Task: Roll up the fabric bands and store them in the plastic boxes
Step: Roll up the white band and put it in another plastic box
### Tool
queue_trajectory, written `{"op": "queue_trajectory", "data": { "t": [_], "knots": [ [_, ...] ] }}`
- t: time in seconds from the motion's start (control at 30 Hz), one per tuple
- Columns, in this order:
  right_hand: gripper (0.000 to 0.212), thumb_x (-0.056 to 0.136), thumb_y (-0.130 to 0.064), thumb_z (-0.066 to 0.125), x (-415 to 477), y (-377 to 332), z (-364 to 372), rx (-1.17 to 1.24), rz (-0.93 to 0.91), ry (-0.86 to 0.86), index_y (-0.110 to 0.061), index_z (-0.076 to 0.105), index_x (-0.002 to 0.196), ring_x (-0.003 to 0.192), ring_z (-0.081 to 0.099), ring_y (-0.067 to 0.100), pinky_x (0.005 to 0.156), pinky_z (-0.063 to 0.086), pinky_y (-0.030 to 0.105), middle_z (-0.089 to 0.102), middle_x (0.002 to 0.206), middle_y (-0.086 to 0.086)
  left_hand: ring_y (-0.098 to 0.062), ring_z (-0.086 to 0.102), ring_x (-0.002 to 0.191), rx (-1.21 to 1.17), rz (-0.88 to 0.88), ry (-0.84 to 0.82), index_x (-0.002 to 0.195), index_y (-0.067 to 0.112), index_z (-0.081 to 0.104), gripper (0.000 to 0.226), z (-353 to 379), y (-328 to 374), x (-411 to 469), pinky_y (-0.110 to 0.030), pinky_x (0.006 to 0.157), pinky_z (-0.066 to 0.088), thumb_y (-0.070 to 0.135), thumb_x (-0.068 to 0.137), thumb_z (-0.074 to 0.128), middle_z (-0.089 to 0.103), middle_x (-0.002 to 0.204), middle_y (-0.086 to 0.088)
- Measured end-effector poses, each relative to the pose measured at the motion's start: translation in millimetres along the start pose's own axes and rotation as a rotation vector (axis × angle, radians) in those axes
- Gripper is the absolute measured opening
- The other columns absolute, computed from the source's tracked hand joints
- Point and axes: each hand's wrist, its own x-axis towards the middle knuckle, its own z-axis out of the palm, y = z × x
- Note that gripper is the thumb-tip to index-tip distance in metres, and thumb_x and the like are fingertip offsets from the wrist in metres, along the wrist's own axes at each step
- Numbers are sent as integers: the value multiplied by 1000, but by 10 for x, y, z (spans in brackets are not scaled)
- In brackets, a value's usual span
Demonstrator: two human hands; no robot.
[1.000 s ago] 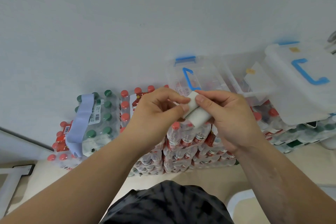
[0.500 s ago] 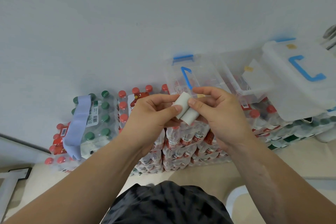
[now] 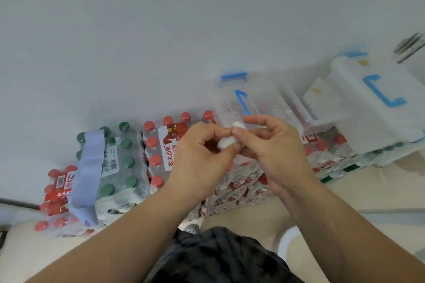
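A white rolled fabric band (image 3: 226,141) sits between my two hands, mostly hidden by the fingers. My left hand (image 3: 202,156) pinches it from the left and my right hand (image 3: 273,151) pinches it from the right, both in front of the bottle packs. A lilac fabric band (image 3: 88,172) lies unrolled over the green-capped bottle pack at the left. A clear plastic box with a blue handle (image 3: 248,101) stands just behind my hands. An open clear box (image 3: 305,108) and a larger white-lidded box (image 3: 377,99) stand to its right.
Shrink-wrapped packs of red-capped bottles (image 3: 161,151) and green-capped bottles (image 3: 122,163) are stacked along a pale wall (image 3: 161,30) and carry the boxes. A beige floor (image 3: 379,190) lies below, with my dark shorts (image 3: 213,257) at the bottom.
The roll has been turned further in and now shows less between my fingers. My hands stayed close together while the view shifted slightly.
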Motion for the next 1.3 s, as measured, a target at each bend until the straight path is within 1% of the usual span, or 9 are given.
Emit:
{"op": "queue_trajectory", "data": {
  "t": [0.17, 0.3, 0.37, 0.47, 0.9, 1.0, 1.1, 1.17, 1.3],
  "knots": [
    [40, 88, 5, 73, 110, -83, 122, -93, -60, -62, -17, 64, 120, 90, 77, 24, 85, 63, 41, 80, 97, 9, -13, 69, 77, -320, -112, -200, 91, 30, 78, 26, -290, -108, 323, -20, 68, 54, 6, 81, 79, 75, 86, 1],
    [51, 90, 9, 68, 162, -151, 208, -200, -80, -127, -24, 60, 128, 101, 75, 26, 89, 61, 38, 79, 107, 5, -28, 73, 100, -372, -231, -403, 129, 19, 65, 51, -409, -202, 549, -34, 85, 60, 12, 80, 79, 76, 108, -9],
    [51, 88, 7, 71, 187, -165, 242, -240, -91, -67, -29, 62, 124, 99, 75, 23, 88, 61, 38, 79, 109, 3, -30, 73, 104, -352, -193, -497, 131, 16, 66, 43, -436, -213, 631, -41, 92, 59, 10, 90, 75, 78, 108, -9],
    [48, 83, 3, 79, 211, -143, 249, -206, -91, 96, -30, 66, 115, 89, 76, 19, 81, 61, 35, 76, 107, 3, -24, 74, 100, -334, -140, -565, 122, 17, 73, 30, -401, -191, 719, -33, 88, 60, 7, 94, 70, 79, 103, -5],
    [34, 83, 1, 79, 368, -280, -221, -245, -160, 134, -19, 70, 109, 88, 77, 20, 81, 62, 30, 80, 90, 0, -7, 73, 86, -306, -183, -613, 112, 14, 75, 23, 110, -76, 991, -17, 75, 54, 8, 91, 74, 79, 93, 2],
    [30, 82, -4, 82, 462, -393, -514, -330, -142, 96, -20, 72, 106, 84, 77, 17, 74, 61, 28, 81, 92, -2, -23, 73, 93, -265, -188, -647, 112, 12, 73, 21, 351, -2, 1088, -34, 81, 59, 12, 91, 75, 77, 100, -11],
    [26, 84, -15, 82, 601, -487, -893, -460, -114, 34, -27, 73, 106, 77, 75, 13, 64, 63, 39, 80, 94, -9, -43, 66, 96, -144, -162, -647, 107, 13, 73, 22, 676, 94, 1170, -58, 87, 53, 17, 86, 78, 71, 103, -25],
    [19, 88, -25, 79, 717, -494, -1194, -534, -140, 56, -32, 73, 105, 75, 73, 9, 60, 60, 32, 78, 92, -13, -34, 67, 84, -106, -179, -581, 101, 14, 73, 24, 924, 168, 1209, -58, 86, 54, 20, 79, 80, 72, 99, -23],
    [21, 86, -41, 77, 982, -383, -1783, -814, -196, 109, -37, 74, 106, 91, 67, -2, 78, 55, 21, 72, 97, -26, -21, 70, 83, 19, -165, -458, 97, 19, 73, 19, 1312, 224, 1346, -48, 84, 58, 10, 83, 82, 76, 92, -10]
  ]
}}
